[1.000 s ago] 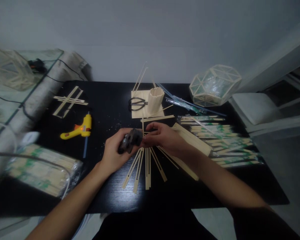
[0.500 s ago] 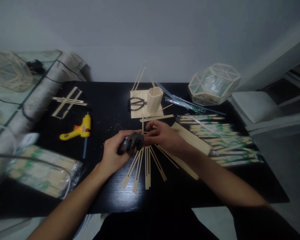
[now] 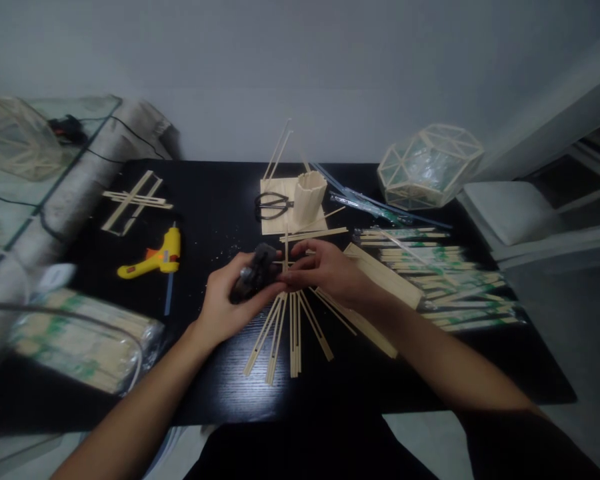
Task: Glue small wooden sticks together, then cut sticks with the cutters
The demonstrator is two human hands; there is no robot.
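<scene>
My left hand [image 3: 225,293] is wrapped around a chunky dark grey object [image 3: 256,272], whose exact kind I cannot make out. Close beside it, my right hand [image 3: 325,270] pinches around a thin wooden stick [image 3: 287,247] where slim sticks cross. Its fingertips nearly meet my left thumb, and the pinch itself is partly hidden. Below both hands, several slotted wooden strips [image 3: 295,333] fan out toward me on the black table [image 3: 220,400]. A flat wooden board [image 3: 385,280] lies under my right forearm.
Black-handled scissors [image 3: 273,206] rest by a wooden cup [image 3: 309,199] on a square base [image 3: 277,227]. At left lie a yellow glue gun [image 3: 155,257], crossed sticks [image 3: 136,201] and a plastic-wrapped pack [image 3: 80,340]. Bagged sticks [image 3: 440,267] and a faceted frame [image 3: 430,167] sit at right.
The dark object has turned in my left hand and shifted slightly up and left. My left thumb now stretches toward my right fingertips. My right hand has barely moved.
</scene>
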